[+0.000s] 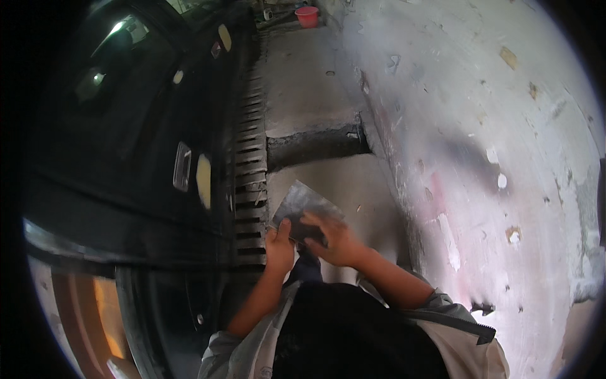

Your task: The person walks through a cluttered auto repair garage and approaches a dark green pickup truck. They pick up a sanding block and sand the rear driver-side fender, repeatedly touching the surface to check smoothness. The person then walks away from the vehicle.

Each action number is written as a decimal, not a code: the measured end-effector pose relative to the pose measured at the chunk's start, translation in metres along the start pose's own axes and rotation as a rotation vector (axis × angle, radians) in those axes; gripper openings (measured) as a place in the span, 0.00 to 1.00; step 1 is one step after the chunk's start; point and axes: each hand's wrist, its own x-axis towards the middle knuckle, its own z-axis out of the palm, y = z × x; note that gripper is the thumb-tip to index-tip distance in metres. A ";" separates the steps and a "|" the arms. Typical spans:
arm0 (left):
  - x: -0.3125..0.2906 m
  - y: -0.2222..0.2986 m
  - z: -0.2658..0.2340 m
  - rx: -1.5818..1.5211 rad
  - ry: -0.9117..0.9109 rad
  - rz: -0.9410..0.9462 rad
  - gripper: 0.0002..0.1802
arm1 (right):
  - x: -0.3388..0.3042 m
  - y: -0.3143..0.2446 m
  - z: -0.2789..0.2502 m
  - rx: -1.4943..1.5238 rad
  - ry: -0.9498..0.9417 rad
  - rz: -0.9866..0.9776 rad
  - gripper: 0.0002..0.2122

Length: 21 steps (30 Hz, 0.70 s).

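Note:
A thin, grey, square-cornered sheet (297, 201) is in front of my body, tilted so that one corner points away from me. I cannot make out its material. My left hand (280, 246) is closed on the sheet's near left edge, the thumb lying on top. Across the right part of the sheet reaches my right hand (338, 241), its thumb and fingers apart and slightly blurred. Its fingers are over the sheet's face and seem to touch it. Part of the sheet is hidden beneath this hand.
On my left stands a dark car (126, 189) with a door handle (182, 167) and a pale yellow patch (204, 181). A slotted floor grate (250, 158) runs beside it. Ahead, a trench (315, 145) crosses the floor. A stained wall (480, 158) rises on the right; a red bucket (307, 18) stands far off.

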 end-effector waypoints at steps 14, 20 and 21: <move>0.314 0.077 0.088 -0.046 -0.223 -0.154 0.19 | 0.261 0.157 -0.062 -0.144 -0.027 0.057 0.32; 0.441 0.090 0.132 -0.063 -0.154 -0.219 0.22 | 0.352 0.256 -0.095 -0.063 -0.118 -0.003 0.33; 0.459 0.095 0.142 -0.060 -0.109 -0.227 0.22 | 0.369 0.273 -0.099 -0.101 -0.129 -0.073 0.32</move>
